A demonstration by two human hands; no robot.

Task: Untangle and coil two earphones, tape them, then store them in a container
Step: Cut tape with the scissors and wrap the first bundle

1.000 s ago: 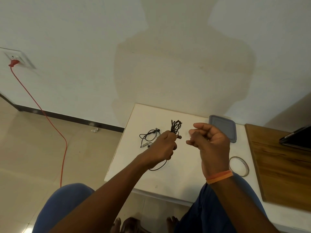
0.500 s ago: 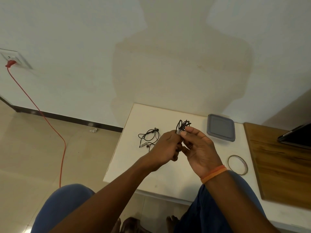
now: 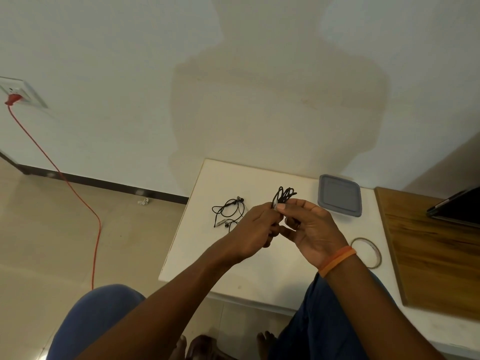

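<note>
A bundled black earphone [image 3: 285, 194] sticks up above my two hands, held over the small white table [image 3: 259, 268]. My left hand [image 3: 255, 226] grips the lower part of the bundle. My right hand [image 3: 310, 227], with an orange band at the wrist, pinches the bundle near its top with thumb and forefinger. A second black earphone [image 3: 230, 211] lies loose and uncoiled on the table, left of my hands. A grey lidded container [image 3: 339, 195] sits at the table's back right. A tape roll [image 3: 366, 252] lies flat to the right of my right wrist.
A wooden board [image 3: 436, 255] adjoins the table on the right, with a dark device [image 3: 457, 207] on it. A red cable [image 3: 78, 193] runs from a wall socket [image 3: 19, 92] down across the tiled floor at left. My knees are below the table edge.
My right hand has come in from the right and taken hold of the earphone bundle together with my left hand. The bundle has shifted slightly right.
</note>
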